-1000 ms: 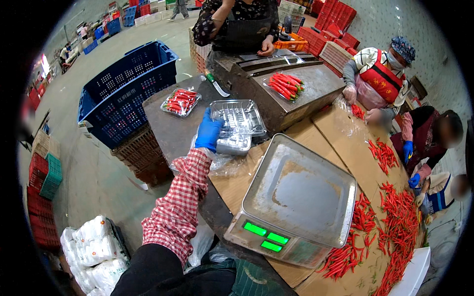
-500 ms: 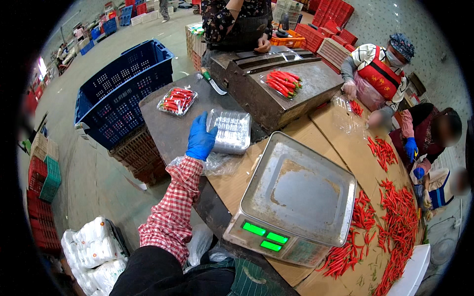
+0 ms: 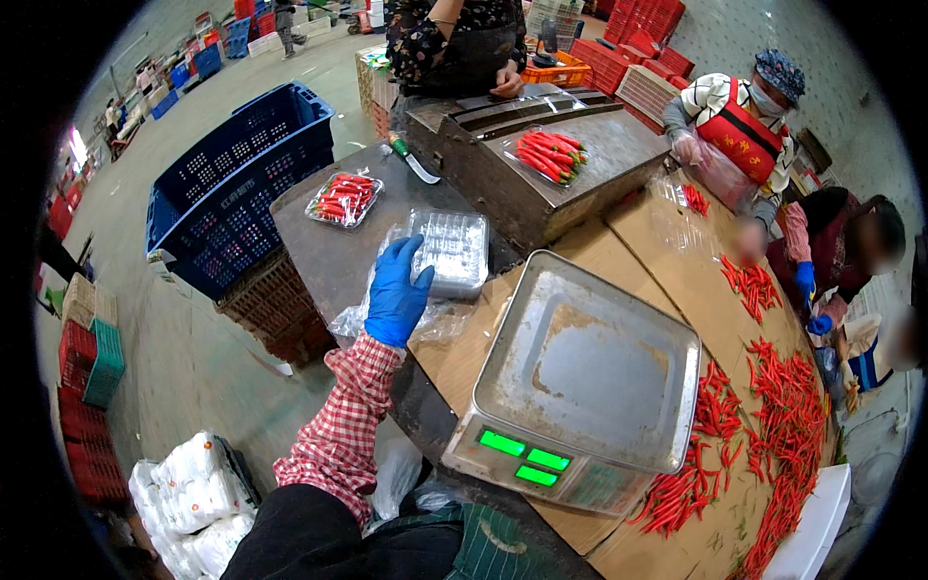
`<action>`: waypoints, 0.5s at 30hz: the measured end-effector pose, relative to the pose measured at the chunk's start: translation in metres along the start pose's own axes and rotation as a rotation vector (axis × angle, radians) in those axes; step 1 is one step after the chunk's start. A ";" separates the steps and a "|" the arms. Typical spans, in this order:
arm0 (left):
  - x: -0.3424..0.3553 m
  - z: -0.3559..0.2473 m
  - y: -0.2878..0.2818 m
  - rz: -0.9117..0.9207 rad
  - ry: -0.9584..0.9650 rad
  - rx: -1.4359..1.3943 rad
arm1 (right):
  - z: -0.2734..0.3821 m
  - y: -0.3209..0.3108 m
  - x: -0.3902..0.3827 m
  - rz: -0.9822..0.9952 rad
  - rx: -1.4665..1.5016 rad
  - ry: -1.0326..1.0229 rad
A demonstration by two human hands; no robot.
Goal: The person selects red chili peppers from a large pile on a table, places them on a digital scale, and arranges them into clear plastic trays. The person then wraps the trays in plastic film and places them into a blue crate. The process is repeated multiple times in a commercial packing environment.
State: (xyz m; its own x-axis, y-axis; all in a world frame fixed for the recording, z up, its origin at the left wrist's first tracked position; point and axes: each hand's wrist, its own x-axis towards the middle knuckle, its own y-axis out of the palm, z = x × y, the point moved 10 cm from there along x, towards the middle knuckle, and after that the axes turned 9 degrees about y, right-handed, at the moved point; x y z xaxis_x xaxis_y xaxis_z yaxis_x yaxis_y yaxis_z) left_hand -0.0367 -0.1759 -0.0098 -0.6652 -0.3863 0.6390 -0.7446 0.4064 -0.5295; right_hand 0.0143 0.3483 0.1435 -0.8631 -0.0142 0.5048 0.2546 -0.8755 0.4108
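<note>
My left hand (image 3: 394, 298), in a blue glove under a red-and-white checked sleeve, reaches to the left edge of a stack of clear plastic trays (image 3: 456, 253). Its fingers and thumb are spread at the trays' side, with nothing visibly held; whether the fingertips touch the stack I cannot tell. Crumpled clear plastic wrapping (image 3: 440, 323) lies under and beside the stack. Just right of it stands a scale (image 3: 599, 372) with a bare metal pan and green-lit displays. My right hand is out of view.
A filled tray of red chillies (image 3: 345, 199) and a curved knife (image 3: 414, 159) lie beyond. More packed chillies (image 3: 551, 156) rest on the metal machine (image 3: 580, 198). Loose chillies (image 3: 783, 416) spread at right, near co-workers. A blue crate (image 3: 242, 184) stands left.
My left hand has drawn slightly nearer to me, its fingers now at the left side of the tray stack. The trays stay in place; the view has shifted a little.
</note>
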 end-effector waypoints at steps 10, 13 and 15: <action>-0.014 -0.005 -0.006 -0.014 0.018 -0.092 | 0.006 -0.030 -0.010 -0.112 -0.023 -0.011; -0.019 0.002 -0.010 -0.005 0.020 -0.073 | 0.009 -0.049 -0.015 -0.170 -0.024 -0.003; -0.021 0.007 -0.009 -0.001 0.023 -0.052 | 0.018 -0.077 -0.020 -0.239 -0.018 -0.011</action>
State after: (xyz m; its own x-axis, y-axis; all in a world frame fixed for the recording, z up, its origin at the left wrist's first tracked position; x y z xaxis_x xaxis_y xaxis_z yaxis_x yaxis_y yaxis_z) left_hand -0.0161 -0.1771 -0.0219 -0.6629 -0.3678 0.6522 -0.7408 0.4489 -0.4997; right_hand 0.0199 0.4249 0.1158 -0.8932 0.1998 0.4029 0.0355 -0.8618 0.5060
